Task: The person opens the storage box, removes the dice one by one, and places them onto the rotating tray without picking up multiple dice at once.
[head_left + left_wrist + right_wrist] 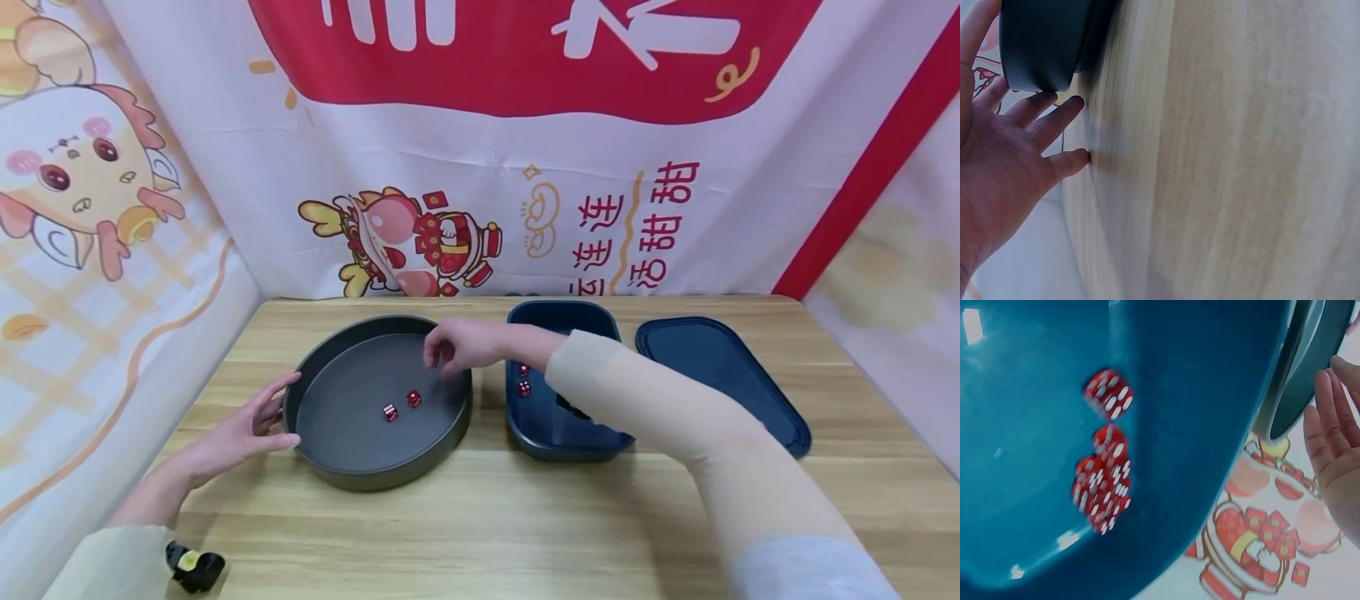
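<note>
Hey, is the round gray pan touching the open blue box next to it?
Apart. The head view shows it: a strip of wooden tabletop lies between the round gray pan and the open blue box.

Your right sleeve [637, 400] hides the three-o'clock side of the blue box [540, 427]; right-wrist view, its dice [1102, 487] blur; left-wrist view, the pan [1041, 44] is cropped at eleven.
</note>
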The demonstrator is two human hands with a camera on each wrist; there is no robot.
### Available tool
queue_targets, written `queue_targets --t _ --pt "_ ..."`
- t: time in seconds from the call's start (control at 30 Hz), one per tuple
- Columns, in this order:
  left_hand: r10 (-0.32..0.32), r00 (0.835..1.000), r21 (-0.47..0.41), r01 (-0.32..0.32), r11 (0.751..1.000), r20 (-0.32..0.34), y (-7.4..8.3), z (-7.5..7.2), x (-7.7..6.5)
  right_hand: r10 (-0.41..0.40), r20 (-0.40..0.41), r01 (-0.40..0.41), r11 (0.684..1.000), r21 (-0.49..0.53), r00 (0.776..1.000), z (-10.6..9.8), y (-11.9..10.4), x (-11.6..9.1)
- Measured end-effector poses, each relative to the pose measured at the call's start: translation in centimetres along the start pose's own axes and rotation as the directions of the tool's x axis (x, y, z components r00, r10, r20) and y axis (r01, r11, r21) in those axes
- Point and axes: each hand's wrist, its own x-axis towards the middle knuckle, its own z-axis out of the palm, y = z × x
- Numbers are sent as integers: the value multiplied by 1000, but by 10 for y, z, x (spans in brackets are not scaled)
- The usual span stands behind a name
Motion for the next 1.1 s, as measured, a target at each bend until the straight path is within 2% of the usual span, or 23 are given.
queue_targets --t 0.23,0.6,0.73,0.9,1.1 --pt "6 1000 3 -6 1000 -4 0 2 -2 3 -23 -4 1000 -13 1000 -16 3 -32" --pt "-5 1000 1 5 1000 -2 1 3 -2 -6 -97 4 1000 -20 995 -28 16 -77" --pt "-6 1000 1 6 1000 -2 1 4 -2 9 -120 -8 1000 4 993 -27 23 -92" --pt "-7 1000 1 7 1000 -1 2 3 -1 48 -111 -47 999 4 993 -21 33 -109" --pt "-4 1000 0 4 1000 2 2 2 -1 64 -118 -66 998 -8 991 -8 43 -121"
